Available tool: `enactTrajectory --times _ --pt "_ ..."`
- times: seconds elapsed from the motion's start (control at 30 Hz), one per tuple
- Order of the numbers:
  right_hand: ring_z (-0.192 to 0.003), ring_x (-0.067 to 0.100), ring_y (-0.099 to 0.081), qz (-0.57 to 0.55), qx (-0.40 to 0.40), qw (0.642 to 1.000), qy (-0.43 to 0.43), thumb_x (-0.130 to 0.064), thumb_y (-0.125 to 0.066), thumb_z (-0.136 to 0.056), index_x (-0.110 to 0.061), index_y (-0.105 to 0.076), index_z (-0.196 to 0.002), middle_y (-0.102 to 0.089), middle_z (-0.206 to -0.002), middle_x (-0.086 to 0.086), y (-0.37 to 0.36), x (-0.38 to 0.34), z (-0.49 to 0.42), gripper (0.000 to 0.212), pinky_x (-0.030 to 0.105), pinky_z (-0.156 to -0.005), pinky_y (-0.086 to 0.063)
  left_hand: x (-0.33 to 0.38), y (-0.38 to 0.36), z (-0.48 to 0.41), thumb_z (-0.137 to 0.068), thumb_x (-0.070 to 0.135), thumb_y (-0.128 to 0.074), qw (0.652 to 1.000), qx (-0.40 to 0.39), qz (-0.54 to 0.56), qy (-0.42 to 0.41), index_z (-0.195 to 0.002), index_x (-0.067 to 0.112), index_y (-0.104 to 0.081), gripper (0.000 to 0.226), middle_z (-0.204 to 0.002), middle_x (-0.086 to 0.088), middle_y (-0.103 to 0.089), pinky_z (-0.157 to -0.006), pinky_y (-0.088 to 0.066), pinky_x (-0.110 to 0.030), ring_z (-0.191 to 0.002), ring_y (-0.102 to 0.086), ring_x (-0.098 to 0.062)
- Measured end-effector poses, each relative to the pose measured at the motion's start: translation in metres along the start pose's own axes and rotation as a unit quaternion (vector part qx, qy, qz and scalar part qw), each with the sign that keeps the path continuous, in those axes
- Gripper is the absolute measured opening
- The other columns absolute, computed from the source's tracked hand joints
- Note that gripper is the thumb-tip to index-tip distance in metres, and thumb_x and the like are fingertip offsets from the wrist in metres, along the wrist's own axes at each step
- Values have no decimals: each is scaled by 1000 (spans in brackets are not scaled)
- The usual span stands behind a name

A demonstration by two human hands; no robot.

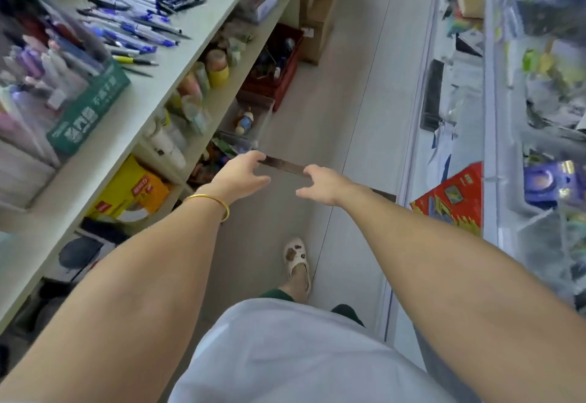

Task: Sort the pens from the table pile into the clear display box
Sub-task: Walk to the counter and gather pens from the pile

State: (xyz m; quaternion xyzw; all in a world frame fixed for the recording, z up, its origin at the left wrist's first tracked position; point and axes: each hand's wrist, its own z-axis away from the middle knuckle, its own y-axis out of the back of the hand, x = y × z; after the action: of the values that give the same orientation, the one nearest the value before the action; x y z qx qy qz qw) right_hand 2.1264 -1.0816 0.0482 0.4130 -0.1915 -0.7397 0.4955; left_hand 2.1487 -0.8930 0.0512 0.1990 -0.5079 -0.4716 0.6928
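- Reaching forward over the floor with the left hand, fingers spread and loosely bent, gripping nothing.
- Same with the right hand just beside it: fingers relaxed and apart, thumb out, nothing held.
- Wearing a gold bangle on the left wrist.
- Between and behind the two hands, a dark strip on the floor; cannot tell whether either hand touches it.
- Heaped at the far end of the tabletop, well apart from both hands: the pens, mostly blue and white with some black, a few strays reaching towards the front edge.
- Nearer along the tabletop, by its left side, what looks like the clear display box, much blurred, pastel pens upright behind it, a green carton against its near side.
- Below the tabletop, shelves of bottles.
- Down on the floor, one pale sandal.
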Motion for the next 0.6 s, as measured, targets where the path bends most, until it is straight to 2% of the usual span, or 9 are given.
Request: enactTrajectory --times 0.1,0.27,0.33,0.4,0.53,0.6 --pt "-121 27 -49 -3 -4 1000 -5 -40 -57 -90 -16 -32 -144 -47 -137 7 48 0 -60 64 42 -100 -43 18 21 -70 -91 25 -63 1000 5 3 1 -142 15 -42 56 -138 -10 -53 -100 -41 -31 -124 -52 -23" --pt "-123 27 -49 12 -12 1000 16 -43 -57 -88 -19 -32 -144 -47 -139 5 111 -15 -138 66 43 -100 -43 36 62 -150 -92 24 -62 999 19 23 28 -142 16 -42 55 -136 -8 -53 -101 -43 -33 -121 -54 -23" --pt "-122 27 -49 23 -26 999 33 -43 -56 -89 -20 -31 -144 -45 -141 5 131 -26 -167 65 43 -99 -43 32 78 -173 -91 26 -62 998 27 30 51 -140 18 -43 53 -134 -7 -54 -95 -47 -32 -115 -57 -22" --pt "-121 27 -50 49 -40 996 69 -41 -55 -91 -18 -31 -144 -45 -142 5 150 -42 -199 63 40 -96 -45 25 95 -193 -91 27 -63 995 42 40 79 -139 20 -43 53 -133 -6 -54 -88 -49 -30 -110 -57 -21" --pt "-128 26 -46 107 -62 978 171 -38 -53 -93 -15 -27 -147 -41 -146 8 189 -85 -262 64 40 -98 -43 13 132 -231 -91 24 -62 985 102 77 119 -140 17 -43 53 -137 -6 -53 -96 -40 -29 -123 -51 -21" --pt "-128 27 -45 131 -73 965 216 -38 -52 -94 -14 -28 -147 -41 -146 9 213 -109 -291 63 41 -99 -43 11 156 -244 -90 27 -62 974 137 104 148 -140 18 -43 54 -137 -3 -53 -96 -39 -28 -123 -51 -19"
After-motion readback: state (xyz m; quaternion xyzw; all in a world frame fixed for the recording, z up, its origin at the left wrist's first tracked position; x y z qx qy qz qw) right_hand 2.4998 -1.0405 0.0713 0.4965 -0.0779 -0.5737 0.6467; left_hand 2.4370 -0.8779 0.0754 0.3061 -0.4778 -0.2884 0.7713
